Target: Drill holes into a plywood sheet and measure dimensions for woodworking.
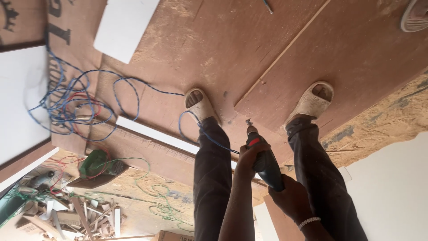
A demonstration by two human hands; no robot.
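Note:
Both my hands hold a dark teal power drill between my legs, pointed down at the brown plywood sheets I stand on. My left hand wraps the front of the drill body near its red collar. My right hand, with a beaded bracelet at the wrist, grips the rear handle. The drill bit meets the wood close to the edge of the upper sheet. My feet in beige sandals stand on either side of the bit.
A blue cable loops from the drill to a tangle of wires at the left. A white strip and a white panel lie on the boards. A green tool and wood offcuts sit lower left.

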